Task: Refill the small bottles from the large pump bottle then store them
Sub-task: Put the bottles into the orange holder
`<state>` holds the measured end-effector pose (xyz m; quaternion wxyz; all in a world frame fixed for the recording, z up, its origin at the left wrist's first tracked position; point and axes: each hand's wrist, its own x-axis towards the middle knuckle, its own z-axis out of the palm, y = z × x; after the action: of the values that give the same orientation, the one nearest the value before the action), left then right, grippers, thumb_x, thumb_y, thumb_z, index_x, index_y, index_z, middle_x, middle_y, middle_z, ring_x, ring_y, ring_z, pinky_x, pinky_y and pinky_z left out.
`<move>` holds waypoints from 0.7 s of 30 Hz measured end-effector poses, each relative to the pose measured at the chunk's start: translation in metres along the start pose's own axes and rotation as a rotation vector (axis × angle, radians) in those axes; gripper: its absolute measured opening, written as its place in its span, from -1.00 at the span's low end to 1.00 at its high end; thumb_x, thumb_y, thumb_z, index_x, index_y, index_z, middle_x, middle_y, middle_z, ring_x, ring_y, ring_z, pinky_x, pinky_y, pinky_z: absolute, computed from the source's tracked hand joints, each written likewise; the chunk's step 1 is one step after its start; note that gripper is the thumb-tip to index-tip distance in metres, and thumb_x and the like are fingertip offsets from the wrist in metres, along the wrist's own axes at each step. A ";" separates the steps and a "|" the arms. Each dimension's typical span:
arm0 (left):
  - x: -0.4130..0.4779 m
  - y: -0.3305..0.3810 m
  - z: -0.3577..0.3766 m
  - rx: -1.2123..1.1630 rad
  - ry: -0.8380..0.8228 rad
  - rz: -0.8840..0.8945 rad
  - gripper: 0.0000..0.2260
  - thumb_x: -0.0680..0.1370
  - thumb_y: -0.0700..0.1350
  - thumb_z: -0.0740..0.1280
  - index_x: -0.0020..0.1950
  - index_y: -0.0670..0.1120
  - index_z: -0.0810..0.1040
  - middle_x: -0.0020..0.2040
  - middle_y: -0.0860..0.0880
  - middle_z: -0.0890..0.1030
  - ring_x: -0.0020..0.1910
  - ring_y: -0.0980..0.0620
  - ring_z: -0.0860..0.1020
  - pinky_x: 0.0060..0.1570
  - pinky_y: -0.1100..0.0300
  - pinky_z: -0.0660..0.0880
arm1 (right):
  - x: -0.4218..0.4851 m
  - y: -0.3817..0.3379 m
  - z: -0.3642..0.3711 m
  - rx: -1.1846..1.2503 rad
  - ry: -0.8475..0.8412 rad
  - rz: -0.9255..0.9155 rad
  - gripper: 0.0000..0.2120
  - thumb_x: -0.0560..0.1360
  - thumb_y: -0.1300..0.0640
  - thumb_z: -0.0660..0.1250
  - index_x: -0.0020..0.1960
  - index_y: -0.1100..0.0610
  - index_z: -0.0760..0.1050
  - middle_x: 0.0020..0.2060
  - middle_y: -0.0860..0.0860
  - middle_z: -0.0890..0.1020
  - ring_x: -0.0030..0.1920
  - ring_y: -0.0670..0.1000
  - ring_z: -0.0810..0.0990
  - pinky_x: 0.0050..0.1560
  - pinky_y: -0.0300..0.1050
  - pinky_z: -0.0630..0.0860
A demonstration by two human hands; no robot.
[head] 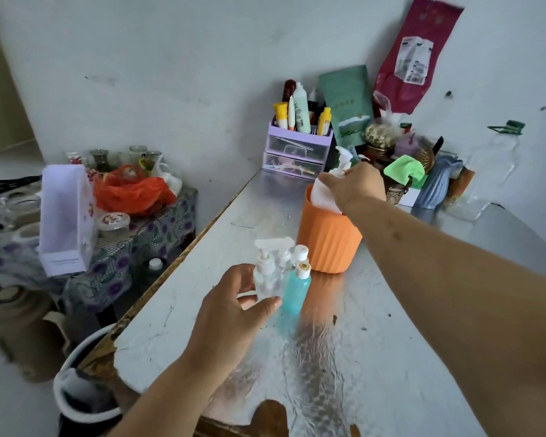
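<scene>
A ribbed orange container (327,244) stands mid-table. My right hand (356,186) grips a white pump bottle (323,192) that sits partly inside the container, its pump head sticking up behind my fingers. In front of the container stands a cluster of small bottles: a clear pump bottle (267,279), a teal bottle with a white cap (297,290), and a clear spray bottle (284,250) behind them. My left hand (234,310) has its fingers apart and curled next to the clear pump bottle; thumb and fingertips are at its base, without a firm hold.
The table (375,357) is foil-covered, with a worn front-left edge. A purple drawer organiser (297,151) with tubes stands at the back wall, and cluttered jars, a green cloth (404,168) and a blue vase (437,184) at back right. A low side table lies left.
</scene>
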<state>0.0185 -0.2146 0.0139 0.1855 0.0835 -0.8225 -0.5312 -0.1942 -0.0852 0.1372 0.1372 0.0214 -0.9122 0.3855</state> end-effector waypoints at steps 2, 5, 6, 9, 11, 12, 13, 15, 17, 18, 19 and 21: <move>0.001 0.001 -0.002 -0.010 0.006 -0.008 -0.66 0.43 0.11 0.46 0.13 0.15 0.45 0.09 0.26 0.60 0.08 0.26 0.58 -0.11 0.50 0.47 | -0.003 0.002 0.005 -0.035 -0.049 0.023 -0.57 0.42 -0.13 0.42 -0.35 0.13 0.31 -0.42 0.00 0.41 -0.40 0.01 0.43 -0.49 -0.21 0.22; 0.004 0.003 -0.003 -0.011 0.005 -0.016 -0.66 0.43 0.13 0.45 0.13 0.16 0.43 0.10 0.26 0.59 0.09 0.25 0.58 -0.15 0.53 0.46 | -0.006 0.004 0.008 -0.066 -0.115 0.071 -0.65 0.43 -0.10 0.40 -0.23 0.18 0.43 -0.35 0.01 0.48 -0.29 0.03 0.49 -0.31 -0.19 0.39; 0.005 0.005 -0.003 -0.007 0.004 -0.018 -0.67 0.43 0.12 0.45 0.13 0.17 0.43 0.10 0.26 0.59 0.08 0.25 0.58 -0.15 0.52 0.46 | -0.006 0.004 0.007 -0.073 -0.134 0.072 -0.67 0.46 -0.09 0.38 -0.19 0.18 0.44 -0.30 0.04 0.51 -0.23 0.05 0.51 -0.23 -0.16 0.40; 0.007 0.006 -0.002 -0.006 0.002 -0.026 -0.67 0.44 0.10 0.46 0.13 0.15 0.44 0.10 0.24 0.60 0.08 0.23 0.58 -0.13 0.50 0.46 | -0.005 0.006 0.003 -0.096 -0.185 0.034 -0.65 0.51 -0.11 0.31 -0.15 0.21 0.50 -0.19 0.10 0.58 -0.18 0.09 0.53 -0.25 -0.16 0.39; 0.009 0.008 0.000 -0.008 0.001 -0.029 -0.67 0.44 0.10 0.46 0.14 0.15 0.45 0.11 0.23 0.61 0.08 0.23 0.58 -0.10 0.48 0.45 | -0.006 0.009 -0.002 -0.075 -0.195 0.014 -0.62 0.50 -0.11 0.32 -0.04 0.24 0.56 -0.15 0.12 0.63 -0.18 0.10 0.56 -0.29 -0.17 0.39; 0.009 0.008 0.000 -0.014 0.003 -0.032 -0.66 0.44 0.10 0.46 0.14 0.15 0.44 0.12 0.22 0.61 0.08 0.22 0.59 -0.08 0.47 0.46 | -0.007 0.010 -0.004 -0.067 -0.197 -0.002 -0.64 0.51 -0.08 0.32 0.00 0.23 0.57 -0.14 0.12 0.63 -0.17 0.09 0.56 -0.27 -0.16 0.40; 0.010 0.010 0.001 -0.025 0.005 -0.032 -0.65 0.44 0.10 0.46 0.15 0.14 0.45 0.13 0.21 0.61 0.09 0.20 0.59 -0.04 0.43 0.48 | -0.009 0.011 -0.008 -0.070 -0.189 -0.023 -0.69 0.52 -0.04 0.31 0.03 0.22 0.57 -0.13 0.12 0.62 -0.16 0.09 0.56 -0.25 -0.15 0.41; 0.010 0.013 0.003 -0.054 0.012 -0.034 -0.63 0.43 0.11 0.47 0.18 0.12 0.46 0.13 0.19 0.61 0.11 0.16 0.60 0.06 0.29 0.55 | -0.010 0.011 -0.016 -0.075 -0.140 -0.080 -0.75 0.55 0.06 0.26 0.08 0.21 0.56 -0.11 0.11 0.61 -0.15 0.08 0.53 -0.24 -0.16 0.42; 0.011 0.019 0.003 -0.082 0.018 -0.027 -0.61 0.42 0.12 0.47 0.19 0.11 0.47 0.12 0.19 0.62 0.11 0.13 0.60 0.10 0.17 0.58 | -0.012 0.011 -0.024 -0.019 -0.081 -0.094 -0.77 0.55 0.11 0.24 0.14 0.17 0.53 -0.13 0.05 0.59 -0.15 0.06 0.52 -0.24 -0.15 0.43; 0.011 0.023 0.002 -0.086 0.021 -0.012 -0.60 0.41 0.12 0.47 0.19 0.09 0.48 0.11 0.19 0.63 0.11 0.13 0.61 0.10 0.18 0.58 | -0.013 0.010 -0.029 0.032 -0.061 -0.097 -0.78 0.54 0.12 0.25 0.14 0.16 0.53 -0.18 0.01 0.58 -0.18 0.05 0.53 -0.24 -0.12 0.47; 0.012 0.027 0.002 -0.085 0.025 0.005 -0.59 0.40 0.13 0.47 0.19 0.08 0.48 0.11 0.19 0.63 0.10 0.14 0.61 0.07 0.22 0.58 | -0.013 0.009 -0.033 0.083 -0.055 -0.107 -0.80 0.54 0.12 0.25 0.11 0.16 0.55 -0.25 -0.01 0.58 -0.22 0.04 0.55 -0.23 -0.07 0.52; 0.016 0.038 0.001 -0.077 0.030 0.031 -0.58 0.39 0.13 0.46 0.19 0.07 0.49 0.10 0.19 0.63 0.09 0.15 0.61 0.02 0.31 0.57 | -0.018 0.004 -0.044 0.204 -0.075 -0.137 -0.83 0.55 0.11 0.27 0.03 0.16 0.58 -0.30 0.00 0.60 -0.29 0.00 0.57 -0.20 -0.05 0.61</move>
<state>0.0057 -0.2030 0.0510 0.2089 0.0714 -0.7996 -0.5584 -0.1670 -0.0521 0.1588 0.1262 0.1119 -0.8692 0.4649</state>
